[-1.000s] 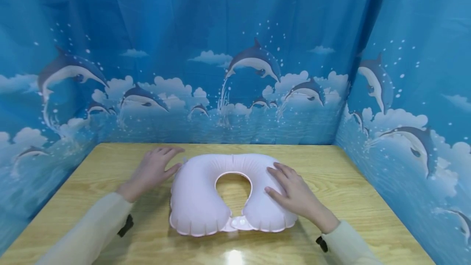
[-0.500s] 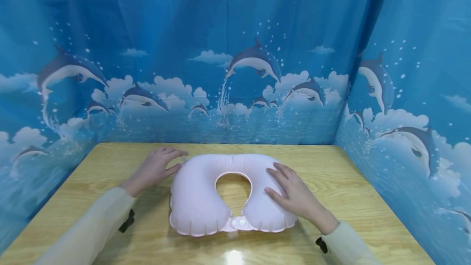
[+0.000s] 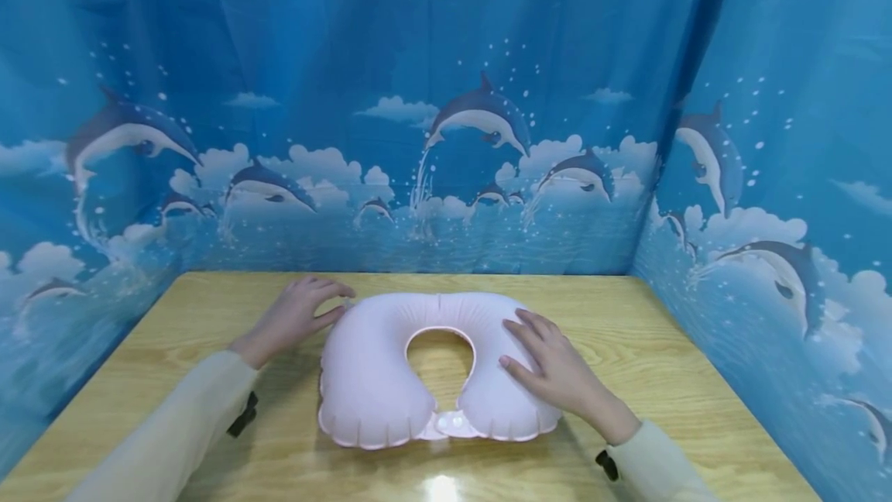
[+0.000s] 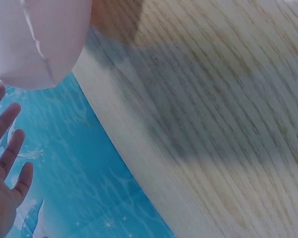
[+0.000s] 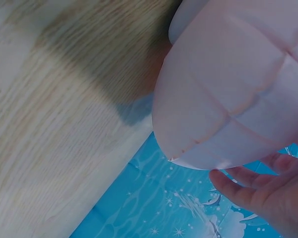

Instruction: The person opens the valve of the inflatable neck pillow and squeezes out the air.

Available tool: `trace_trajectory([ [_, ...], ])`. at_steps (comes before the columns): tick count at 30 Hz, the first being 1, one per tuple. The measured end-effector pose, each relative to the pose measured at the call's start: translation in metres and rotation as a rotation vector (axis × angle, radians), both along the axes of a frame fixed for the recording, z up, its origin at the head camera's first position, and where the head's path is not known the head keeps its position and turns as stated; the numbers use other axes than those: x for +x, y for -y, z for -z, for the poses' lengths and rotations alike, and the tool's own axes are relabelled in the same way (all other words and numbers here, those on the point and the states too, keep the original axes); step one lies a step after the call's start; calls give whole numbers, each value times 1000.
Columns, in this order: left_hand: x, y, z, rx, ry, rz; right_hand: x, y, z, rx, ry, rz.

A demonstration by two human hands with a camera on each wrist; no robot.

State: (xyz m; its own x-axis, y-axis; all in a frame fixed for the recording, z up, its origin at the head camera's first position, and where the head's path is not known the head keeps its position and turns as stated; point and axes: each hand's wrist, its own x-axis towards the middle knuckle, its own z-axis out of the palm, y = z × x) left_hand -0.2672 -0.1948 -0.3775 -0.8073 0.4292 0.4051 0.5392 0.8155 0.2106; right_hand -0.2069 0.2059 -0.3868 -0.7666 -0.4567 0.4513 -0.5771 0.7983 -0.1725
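A pale pink inflatable U-shaped neck pillow (image 3: 376,378) lies puffed up on the wooden table (image 3: 627,347), its two ends joined at the front by a snap strap (image 3: 453,423). My left hand (image 3: 296,316) is at the pillow's back left corner, thumb and index finger pinching a small clear air valve (image 3: 348,304), mostly covered by the fingertips. In the left wrist view, the other fingers (image 4: 10,148) are straight and spread beside the pillow (image 4: 39,44). My right hand (image 3: 557,366) rests with spread fingers on the pillow's right side; the right wrist view shows fingertips at its underside edge.
Blue curtains (image 3: 348,60) printed with dolphins stand behind the table and along its right side. A dark strap (image 3: 244,415) shows at the left sleeve, another dark piece (image 3: 608,465) at the right sleeve. Light glares on the table's front.
My left hand has moved slightly right, onto the valve at the pillow's corner, its thumb and index finger closing in. The right hand and the pillow have stayed in place.
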Motion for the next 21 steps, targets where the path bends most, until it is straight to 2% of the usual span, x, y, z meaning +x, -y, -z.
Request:
trace_trajectory([
  [7, 0, 1, 3, 11, 4, -19, -1, 0, 2, 1, -10, -5],
  [18, 1, 4, 4, 33, -34, -84, 0, 0, 1, 9, 9, 0],
  [21, 0, 4, 5, 27, -52, -76, 1, 0, 2, 12, 10, -2],
])
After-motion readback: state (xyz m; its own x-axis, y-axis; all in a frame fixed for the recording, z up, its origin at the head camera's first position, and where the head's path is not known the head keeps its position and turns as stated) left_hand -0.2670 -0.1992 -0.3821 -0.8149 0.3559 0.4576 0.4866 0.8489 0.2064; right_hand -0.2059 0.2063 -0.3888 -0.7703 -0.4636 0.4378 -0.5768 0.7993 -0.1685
